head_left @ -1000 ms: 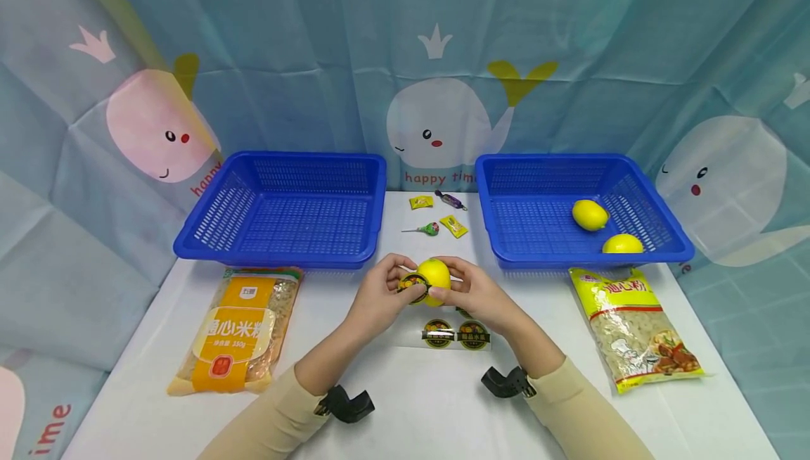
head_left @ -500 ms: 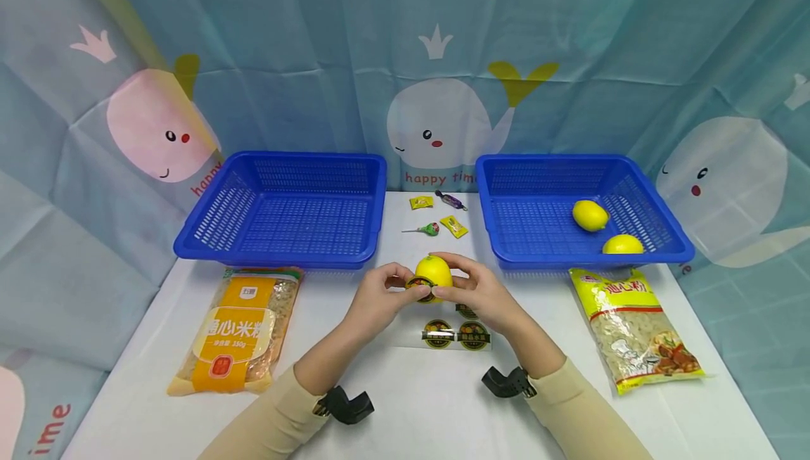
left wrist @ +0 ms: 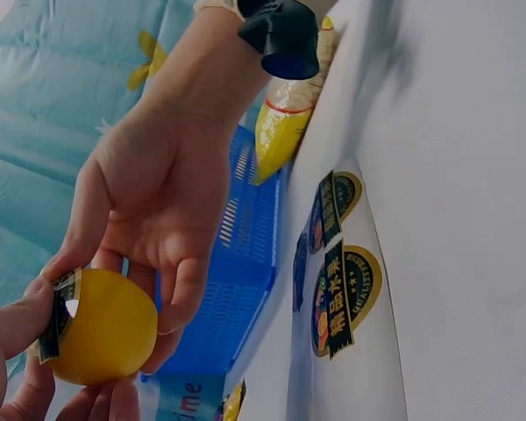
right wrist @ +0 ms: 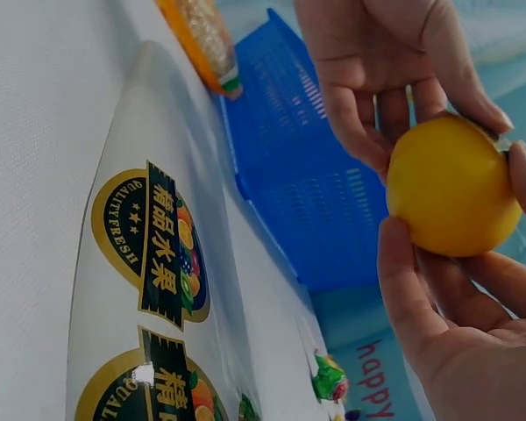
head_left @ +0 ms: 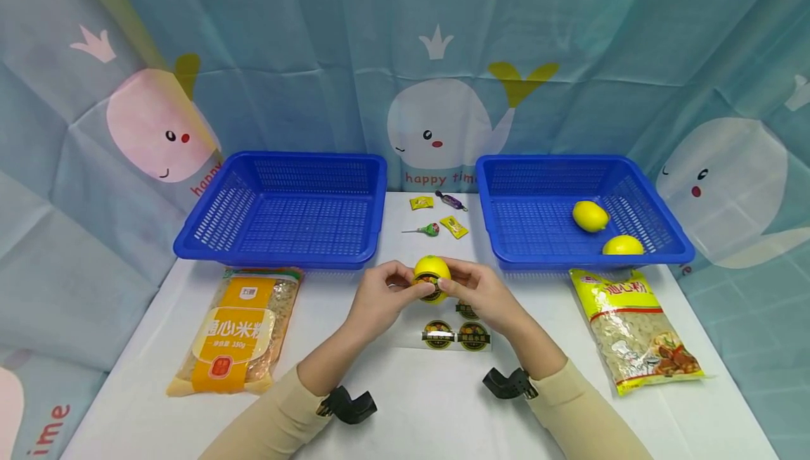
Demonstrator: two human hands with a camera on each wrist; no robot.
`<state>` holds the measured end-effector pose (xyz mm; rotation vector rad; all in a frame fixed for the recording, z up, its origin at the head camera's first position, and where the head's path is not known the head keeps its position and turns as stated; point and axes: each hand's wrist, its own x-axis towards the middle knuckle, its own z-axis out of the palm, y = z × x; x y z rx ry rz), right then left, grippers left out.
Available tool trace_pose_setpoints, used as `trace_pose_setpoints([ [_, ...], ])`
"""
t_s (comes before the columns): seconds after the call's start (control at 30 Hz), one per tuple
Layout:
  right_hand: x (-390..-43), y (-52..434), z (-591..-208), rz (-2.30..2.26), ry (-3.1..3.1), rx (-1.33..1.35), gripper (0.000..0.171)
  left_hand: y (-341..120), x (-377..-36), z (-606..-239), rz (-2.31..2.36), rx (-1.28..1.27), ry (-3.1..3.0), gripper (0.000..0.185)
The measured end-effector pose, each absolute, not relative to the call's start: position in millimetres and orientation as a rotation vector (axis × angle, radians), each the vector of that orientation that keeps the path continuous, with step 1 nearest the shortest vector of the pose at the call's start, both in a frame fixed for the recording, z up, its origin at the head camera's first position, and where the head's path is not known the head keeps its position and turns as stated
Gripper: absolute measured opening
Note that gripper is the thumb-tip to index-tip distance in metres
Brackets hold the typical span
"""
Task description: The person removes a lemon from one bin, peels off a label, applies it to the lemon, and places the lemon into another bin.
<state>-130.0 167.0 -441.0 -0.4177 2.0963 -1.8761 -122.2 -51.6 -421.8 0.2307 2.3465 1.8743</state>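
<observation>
Above the middle of the table, my left hand (head_left: 378,299) and right hand (head_left: 486,298) hold a yellow lemon (head_left: 433,264) between them from either side. A round black-and-gold sticker (head_left: 428,278) lies against its near side, with both thumbs pressing at it. From the left wrist, part of the sticker (left wrist: 47,343) stands out past the lemon's curve under a thumb. Fingers of both hands curl around the back of the fruit (right wrist: 451,189). Beneath the hands lies a glossy sticker sheet (head_left: 408,333) with several of the same stickers; the forearms and hands cover part of it.
Two blue plastic baskets stand at the back, the left one (head_left: 272,261) and the right one (head_left: 525,257), which has two lemons (head_left: 590,216) inside. Between them lie a lollipop (head_left: 430,229) and wrapped candies (head_left: 453,226). Pasta bags flank the arms, left (head_left: 237,333) and right (head_left: 639,333).
The sticker has shifted from the lemon's left side to its front and now sits flatter on it. The left thumb has moved right with it; the right thumb has come off its edge slightly.
</observation>
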Motion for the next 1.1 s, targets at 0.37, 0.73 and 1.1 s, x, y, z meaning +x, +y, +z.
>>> trace_pose_setpoints([
  [0.37,-128.4,177.8,-447.4,-2.023,1.82,-0.514,0.055,-55.3,-128.0,-424.4,1.872,0.199,2.238,0.024],
  [0.73,-124.8,183.6,-443.8,-2.077,1.691,-0.534,0.058,-60.9,-134.3,-430.1,1.928,0.248,2.048,0.018],
  [1.1,-119.6,186.8,-426.2,-1.935,2.103,-0.461,0.049,-55.2,-131.1,-420.5,1.912,0.404,2.017,0.054],
])
